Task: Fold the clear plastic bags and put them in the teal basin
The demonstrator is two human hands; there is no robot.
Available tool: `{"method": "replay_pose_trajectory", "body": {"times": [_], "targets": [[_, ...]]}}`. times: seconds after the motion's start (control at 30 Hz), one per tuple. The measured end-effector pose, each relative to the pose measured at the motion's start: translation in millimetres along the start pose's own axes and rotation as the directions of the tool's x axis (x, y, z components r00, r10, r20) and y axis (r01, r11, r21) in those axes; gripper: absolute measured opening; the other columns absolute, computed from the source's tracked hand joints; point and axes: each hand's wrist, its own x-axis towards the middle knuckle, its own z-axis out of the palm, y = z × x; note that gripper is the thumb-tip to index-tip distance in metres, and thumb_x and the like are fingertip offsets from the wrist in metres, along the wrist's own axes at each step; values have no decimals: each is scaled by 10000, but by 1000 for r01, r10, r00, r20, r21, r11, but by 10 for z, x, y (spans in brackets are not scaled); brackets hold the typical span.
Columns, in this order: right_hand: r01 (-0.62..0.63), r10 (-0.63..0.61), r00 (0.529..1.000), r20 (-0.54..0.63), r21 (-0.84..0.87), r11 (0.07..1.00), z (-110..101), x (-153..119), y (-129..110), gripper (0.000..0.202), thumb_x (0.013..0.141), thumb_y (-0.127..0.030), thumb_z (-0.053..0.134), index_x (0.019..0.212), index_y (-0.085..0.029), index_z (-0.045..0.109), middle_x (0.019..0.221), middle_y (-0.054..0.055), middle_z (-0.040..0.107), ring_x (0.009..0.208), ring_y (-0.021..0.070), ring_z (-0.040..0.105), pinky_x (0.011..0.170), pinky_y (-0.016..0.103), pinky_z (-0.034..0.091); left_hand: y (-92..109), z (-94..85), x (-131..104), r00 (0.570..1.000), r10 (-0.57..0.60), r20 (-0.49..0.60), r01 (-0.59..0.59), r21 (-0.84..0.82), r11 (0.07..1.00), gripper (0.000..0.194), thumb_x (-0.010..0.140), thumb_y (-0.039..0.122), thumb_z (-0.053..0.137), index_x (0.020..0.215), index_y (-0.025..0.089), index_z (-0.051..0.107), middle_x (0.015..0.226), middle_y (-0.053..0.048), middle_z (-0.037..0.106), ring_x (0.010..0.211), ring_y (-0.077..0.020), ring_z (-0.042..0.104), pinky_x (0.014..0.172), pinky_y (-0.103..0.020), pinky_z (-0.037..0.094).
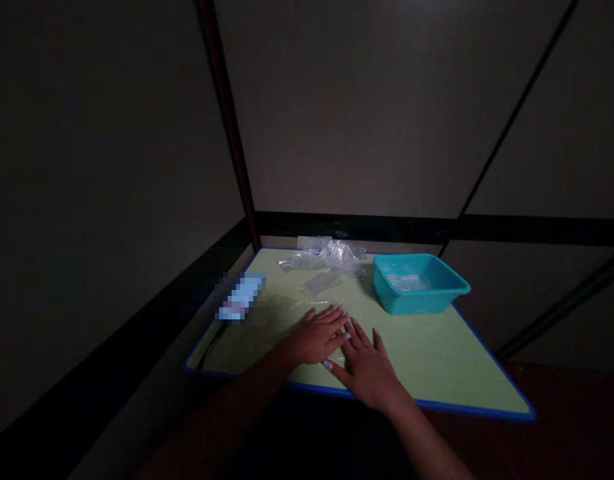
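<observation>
My left hand (pixel 317 337) lies flat, palm down, with its fingers stretched out over a clear plastic bag (pixel 274 323) spread on the table. Close beside it, my right hand (pixel 369 367) is also palm down with its fingers spread, near the bag's right end. The two thumbs and fingertips almost meet. The bag is so clear that its edges are hard to make out. Just beyond the hands lies a small flat clear bag (pixel 321 283), and behind that a crumpled heap of clear plastic bags (pixel 337 252).
A turquoise plastic basin (pixel 414 303) stands at the table's back right, with whitish clear plastic inside. A blurred-out phone-like device (pixel 241 298) sits at the left edge, a dark cable running from it. The pale green table (pixel 467 373) has a blue rim; walls stand behind and left.
</observation>
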Motion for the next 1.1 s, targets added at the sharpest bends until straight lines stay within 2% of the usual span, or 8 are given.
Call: {"method": "replay_pose_trajectory", "body": {"times": [0.17, 0.27, 0.37, 0.53, 0.7, 0.8, 0.9, 1.1], "targets": [[-11, 11, 1000, -24, -6, 1000, 0, -2, 1, 799, 885, -707, 195, 1507, -205, 164, 1556, 99, 66, 1433, 291, 38, 1105, 606, 45, -412, 54, 256, 998, -55, -27, 57, 62, 996, 503, 970, 430, 280, 1447, 271, 293, 1534, -66, 268, 1419, -205, 234, 1108, -563, 186], [-9, 9, 1000, -26, 2, 1000, 4, 2, 8, 798, 882, -710, 205, 1509, -219, 151, 1556, 89, 53, 1432, 296, 40, 1103, 609, 53, -656, 44, 253, 991, -96, -94, 105, 102, 989, 481, 966, 380, 322, 1437, 281, 319, 1522, -73, 294, 1406, -205, 269, 1109, -557, 180], [-13, 14, 1000, -13, 12, 1000, -6, 6, 8, 808, 875, -721, 207, 1509, -223, 142, 1554, 85, 42, 1432, 295, 35, 1103, 611, 52, -790, 22, 204, 984, -124, -125, 139, 124, 982, 483, 961, 365, 333, 1439, 298, 309, 1520, -71, 301, 1397, -201, 290, 1106, -548, 196], [-7, 8, 1000, -23, 29, 1000, -5, 4, 11, 808, 875, -723, 193, 1509, -224, 144, 1553, 78, 31, 1433, 294, 31, 1102, 613, 40, -791, -17, 193, 982, -146, -123, 166, 167, 972, 512, 951, 390, 356, 1442, 253, 307, 1521, -102, 292, 1410, -220, 260, 1088, -587, 210], [-12, 12, 1000, -24, 30, 999, -2, -6, 10, 805, 875, -718, 212, 1509, -226, 145, 1555, 84, 42, 1433, 290, 34, 1104, 608, 51, -617, -163, 102, 967, -102, -232, 159, 244, 957, 516, 914, 419, 452, 1384, 210, 415, 1501, -130, 341, 1409, -246, 263, 1103, -578, 202], [-15, 15, 1000, -23, 24, 1000, -1, -8, 9, 805, 879, -713, 219, 1509, -217, 148, 1556, 92, 41, 1434, 286, 33, 1105, 603, 49, -523, -221, -176, 960, -70, -271, 131, 212, 969, 486, 908, 422, 466, 1353, 227, 462, 1461, -100, 423, 1380, -229, 327, 1113, -496, 266], [-13, 14, 999, -39, 23, 1000, 18, -7, 19, 797, 884, -706, 223, 1507, -213, 159, 1558, 96, 64, 1436, 276, 36, 1108, 594, 44, -502, -179, -626, 950, -78, -302, 130, 154, 980, 474, 905, 426, 469, 1329, 214, 499, 1433, -90, 465, 1351, -228, 375, 1117, -453, 295], [-62, 66, 991, -116, 32, 998, 91, -17, 48, 769, 892, -677, 283, 1510, -238, 153, 1561, 101, 141, 1436, 268, 68, 1116, 555, 94, -508, -5, -1591, 903, -240, -356, 227, -79, 971, 370, 938, 362, 402, 1233, 256, 598, 1284, -54, 610, 1217, -211, 527, 1032, -423, 437]]}}
